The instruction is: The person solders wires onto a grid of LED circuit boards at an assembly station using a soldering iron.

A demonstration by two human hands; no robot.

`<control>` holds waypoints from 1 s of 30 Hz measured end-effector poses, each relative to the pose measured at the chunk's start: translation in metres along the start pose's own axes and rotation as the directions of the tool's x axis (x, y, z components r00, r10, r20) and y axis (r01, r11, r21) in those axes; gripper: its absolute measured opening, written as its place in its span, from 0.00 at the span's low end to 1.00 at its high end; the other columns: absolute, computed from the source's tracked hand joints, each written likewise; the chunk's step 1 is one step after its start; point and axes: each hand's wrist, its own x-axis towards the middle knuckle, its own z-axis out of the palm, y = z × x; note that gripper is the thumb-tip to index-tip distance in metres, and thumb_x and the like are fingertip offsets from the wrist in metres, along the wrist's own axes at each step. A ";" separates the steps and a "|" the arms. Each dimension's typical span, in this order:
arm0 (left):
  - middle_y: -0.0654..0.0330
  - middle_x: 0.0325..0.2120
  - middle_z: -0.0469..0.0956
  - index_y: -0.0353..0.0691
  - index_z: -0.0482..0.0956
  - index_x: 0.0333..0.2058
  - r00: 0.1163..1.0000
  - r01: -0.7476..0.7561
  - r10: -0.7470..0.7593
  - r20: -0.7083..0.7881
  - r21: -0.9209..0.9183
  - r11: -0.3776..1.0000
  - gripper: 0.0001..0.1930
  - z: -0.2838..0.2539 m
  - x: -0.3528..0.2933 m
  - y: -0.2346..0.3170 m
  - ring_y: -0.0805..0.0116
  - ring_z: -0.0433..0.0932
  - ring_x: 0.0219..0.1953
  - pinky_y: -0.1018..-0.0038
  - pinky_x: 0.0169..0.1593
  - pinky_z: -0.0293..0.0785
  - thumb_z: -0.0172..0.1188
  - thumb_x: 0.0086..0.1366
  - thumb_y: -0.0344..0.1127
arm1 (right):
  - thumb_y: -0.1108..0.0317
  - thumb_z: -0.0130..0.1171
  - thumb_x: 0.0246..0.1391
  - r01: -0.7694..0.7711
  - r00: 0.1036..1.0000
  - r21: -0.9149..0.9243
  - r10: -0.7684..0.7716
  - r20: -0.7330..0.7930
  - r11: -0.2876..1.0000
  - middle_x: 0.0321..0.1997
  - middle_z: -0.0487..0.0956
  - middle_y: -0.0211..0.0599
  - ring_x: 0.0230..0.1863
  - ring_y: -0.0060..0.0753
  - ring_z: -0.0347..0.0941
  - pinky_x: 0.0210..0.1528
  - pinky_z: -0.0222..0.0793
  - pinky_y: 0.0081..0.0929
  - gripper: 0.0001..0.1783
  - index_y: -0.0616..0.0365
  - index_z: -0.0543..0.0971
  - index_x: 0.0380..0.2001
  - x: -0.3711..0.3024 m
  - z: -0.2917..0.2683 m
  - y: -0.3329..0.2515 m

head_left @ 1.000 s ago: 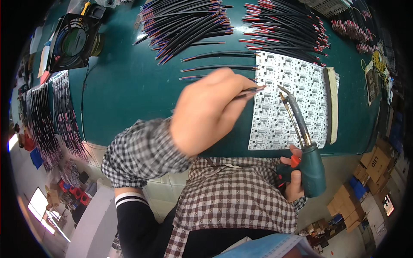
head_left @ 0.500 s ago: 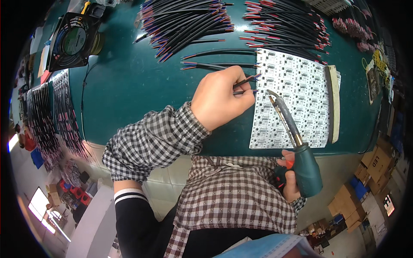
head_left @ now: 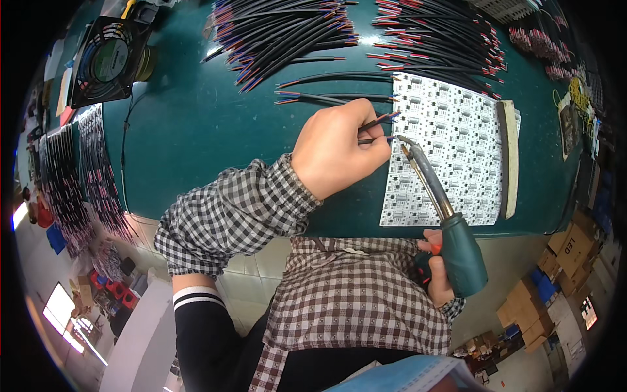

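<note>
Nearest me, the right hand [head_left: 441, 274] is wrapped round the handle of a green soldering iron [head_left: 446, 208]. Its tip has just slid leftward over the white circuit-board sheet [head_left: 450, 157] and now sits at the sheet's left edge. The left hand [head_left: 333, 147] has hardly moved; its fingers pinch two black-sheathed cables [head_left: 376, 122], ends pointing at that edge. Iron and the lower cable's end now meet, or nearly; I can't tell if they touch. I take it the joining step is just starting. Beyond, loose cables [head_left: 336, 77] reach the sheet, and farther off lie two cable piles [head_left: 287, 36].
</note>
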 end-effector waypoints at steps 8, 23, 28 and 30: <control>0.55 0.22 0.77 0.29 0.72 0.27 1.000 -0.015 0.015 -0.005 0.005 1.000 0.10 0.000 0.001 0.000 0.76 0.74 0.25 0.75 0.32 0.73 0.63 0.52 0.30 | 0.68 0.68 0.52 0.029 0.999 -0.105 -0.024 0.047 0.994 0.48 0.78 0.53 0.48 0.38 0.78 0.51 0.76 0.33 0.36 0.71 0.63 0.60 0.002 -0.002 -0.001; 0.56 0.20 0.75 0.30 0.73 0.26 1.000 -0.027 0.027 -0.017 0.016 1.000 0.10 0.000 0.001 -0.001 0.75 0.71 0.23 0.75 0.30 0.71 0.63 0.51 0.30 | 0.68 0.65 0.54 0.090 0.996 0.038 -0.090 0.002 0.995 0.53 0.74 0.55 0.54 0.48 0.75 0.53 0.76 0.39 0.40 0.70 0.56 0.64 -0.003 -0.001 0.007; 0.57 0.20 0.76 0.29 0.75 0.26 0.997 -0.046 0.048 0.056 -0.041 0.998 0.09 -0.007 0.005 0.000 0.76 0.72 0.23 0.76 0.30 0.72 0.63 0.51 0.30 | 0.65 0.66 0.54 0.247 0.967 0.124 -0.253 0.034 0.961 0.49 0.75 0.51 0.50 0.44 0.76 0.52 0.76 0.37 0.40 0.70 0.57 0.63 -0.004 -0.007 0.022; 0.58 0.20 0.76 0.29 0.75 0.26 0.993 -0.058 0.057 0.100 0.004 0.998 0.09 -0.012 0.009 0.004 0.76 0.72 0.23 0.76 0.30 0.71 0.63 0.51 0.30 | 0.63 0.67 0.54 0.052 0.996 0.053 -0.055 0.072 0.997 0.46 0.77 0.48 0.48 0.41 0.77 0.51 0.76 0.34 0.40 0.72 0.59 0.62 -0.002 -0.008 0.008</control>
